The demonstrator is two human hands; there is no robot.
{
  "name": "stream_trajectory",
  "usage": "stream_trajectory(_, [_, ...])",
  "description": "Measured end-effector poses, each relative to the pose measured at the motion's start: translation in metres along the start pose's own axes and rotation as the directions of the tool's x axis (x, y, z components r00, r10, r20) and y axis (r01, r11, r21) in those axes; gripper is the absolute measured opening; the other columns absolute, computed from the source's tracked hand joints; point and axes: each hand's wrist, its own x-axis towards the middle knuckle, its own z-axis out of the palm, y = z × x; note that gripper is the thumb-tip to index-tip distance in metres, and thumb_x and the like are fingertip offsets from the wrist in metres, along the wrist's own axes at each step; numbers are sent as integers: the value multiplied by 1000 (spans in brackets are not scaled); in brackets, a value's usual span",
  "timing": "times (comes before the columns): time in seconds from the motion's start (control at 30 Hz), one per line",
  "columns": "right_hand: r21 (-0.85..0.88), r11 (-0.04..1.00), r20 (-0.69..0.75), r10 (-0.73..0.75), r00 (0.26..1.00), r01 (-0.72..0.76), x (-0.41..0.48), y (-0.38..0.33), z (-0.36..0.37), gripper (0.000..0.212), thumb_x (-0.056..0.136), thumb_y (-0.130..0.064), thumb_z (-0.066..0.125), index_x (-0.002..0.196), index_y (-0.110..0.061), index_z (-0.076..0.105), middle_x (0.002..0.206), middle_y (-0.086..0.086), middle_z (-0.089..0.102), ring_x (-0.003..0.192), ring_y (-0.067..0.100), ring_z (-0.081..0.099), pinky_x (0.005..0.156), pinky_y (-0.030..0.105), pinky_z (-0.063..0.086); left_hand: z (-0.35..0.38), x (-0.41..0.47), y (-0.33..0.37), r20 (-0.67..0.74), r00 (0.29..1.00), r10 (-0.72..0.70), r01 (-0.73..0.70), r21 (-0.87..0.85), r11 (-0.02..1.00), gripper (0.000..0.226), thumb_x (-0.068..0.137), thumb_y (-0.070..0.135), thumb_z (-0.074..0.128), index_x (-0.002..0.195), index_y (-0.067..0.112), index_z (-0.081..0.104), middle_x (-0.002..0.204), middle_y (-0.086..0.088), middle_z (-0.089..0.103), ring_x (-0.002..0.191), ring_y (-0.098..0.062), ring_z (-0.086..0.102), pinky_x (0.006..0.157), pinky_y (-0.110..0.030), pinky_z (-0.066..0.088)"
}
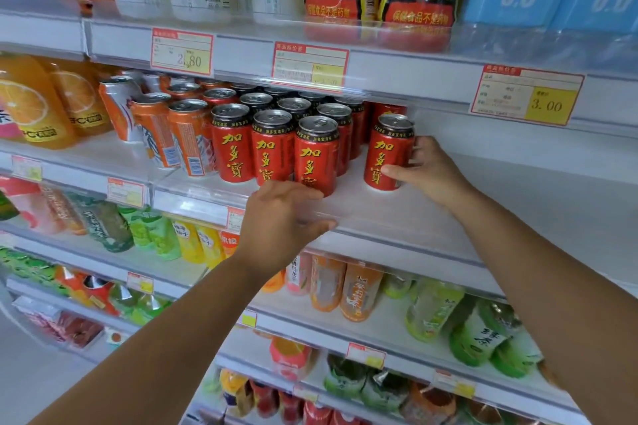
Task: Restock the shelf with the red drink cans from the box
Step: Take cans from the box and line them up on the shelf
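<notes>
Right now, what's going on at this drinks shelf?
A person is stocking red drink cans on a shop shelf. Their right hand grips a lone red can that stands upright on the shelf, set apart to the right of the block of red cans standing in rows. Their left hand is open and holds nothing, at the shelf's front edge by the base of a front-row can. Orange cans stand further left. The box is not in view.
</notes>
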Motion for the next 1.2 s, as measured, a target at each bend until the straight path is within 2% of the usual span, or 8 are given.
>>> stream_trajectory(0.27, [-74,997,-108,11,994,-19,52,15,14,60,69,-31,83,117,-6,56,102,10,69,88,25,69,83,47,57,19,0,-15,-59,998,8,-18,-171,985,34,71,62,66,86,33,77,94,19,67,96,-12,58,87,-40,45])
stream_trajectory(0.57, [-74,996,-188,43,981,-57,55,15,25,53,81,-27,77,121,-8,48,108,11,66,96,25,66,85,30,49,19,1,-18,-53,997,48,-56,-160,986,32,73,63,65,82,34,75,90,19,66,90,-10,57,81,-41,47])
stream_trajectory(0.73, [-102,985,-184,119,976,-140,22,-13,16,74,83,-36,73,142,-11,35,126,12,61,117,26,57,93,27,42,-2,-8,-11,-51,996,-70,56,-242,969,43,75,43,78,114,31,65,107,17,62,107,-8,48,97,-25,38])
stream_trajectory(0.83, [-49,998,-294,-52,955,39,-39,-39,19,47,87,-30,65,129,-20,47,100,1,66,92,17,62,74,23,46,-29,-43,-25,-148,975,-164,111,-314,943,39,82,30,72,120,28,61,109,16,60,108,-4,46,94,-12,34])
stream_trajectory(0.93, [172,969,-102,-163,981,179,-116,-61,43,25,92,-9,56,111,-24,54,78,4,62,66,17,59,58,22,50,-39,-109,-68,9,952,-305,291,-328,899,25,89,25,69,112,28,63,108,12,60,103,-4,55,87,-18,43])
stream_trajectory(1.03, [271,963,414,-114,903,-2,-167,-63,89,19,90,-10,61,99,-27,65,77,9,68,63,19,64,58,29,54,-32,-192,-125,308,763,-569,629,-147,764,30,87,26,70,115,30,61,113,7,58,99,-6,59,90,-28,50])
stream_trajectory(1.1, [69,992,691,30,722,-108,-181,-38,136,16,89,-22,64,102,-32,66,87,3,73,75,17,70,69,32,57,-24,-248,-156,460,548,-699,772,44,634,38,87,30,70,123,25,60,125,2,57,108,-14,59,95,-28,46])
stream_trajectory(1.2, [-238,956,827,293,479,-172,-202,24,224,21,91,-33,64,110,-39,60,103,-8,69,91,10,68,85,35,55,-8,-329,-193,545,272,-793,854,244,460,41,88,31,67,127,19,59,132,-5,56,118,-23,55,98,-29,40])
